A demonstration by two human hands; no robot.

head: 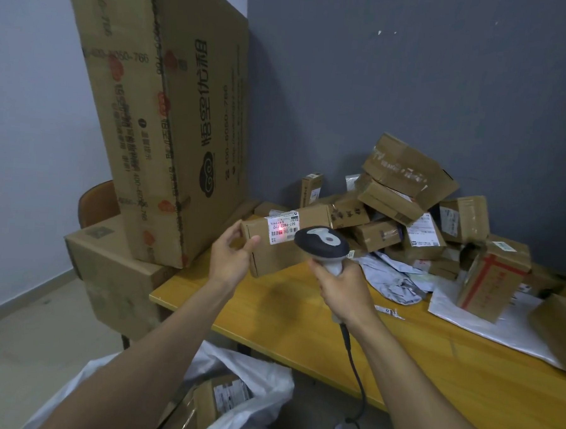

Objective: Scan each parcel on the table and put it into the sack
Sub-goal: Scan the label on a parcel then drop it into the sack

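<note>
Head view: the left hand (230, 257) grips the parcel (283, 250) by its end, above the surface's (431, 353) left corner. The right hand (340, 289) wraps the scanner (322, 242) handle, with red light on the label (282, 230). Hold the label square to the beam and steady. The sack (249, 389) lies below the surface's near edge.

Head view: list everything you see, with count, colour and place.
held parcel: one, brown, white label lit red, above the table's left end
scanner: one, grey-white, aimed at that label
parcel pile: many, brown, table's far side by the wall
plastic mailers: several, grey-white, on table before the pile
table: one, yellow
sack: one, white, on floor below, parcel inside
big cartons: two, brown, stacked left of table
left hand: grips held parcel's end
right hand: grips scanner handle
</note>
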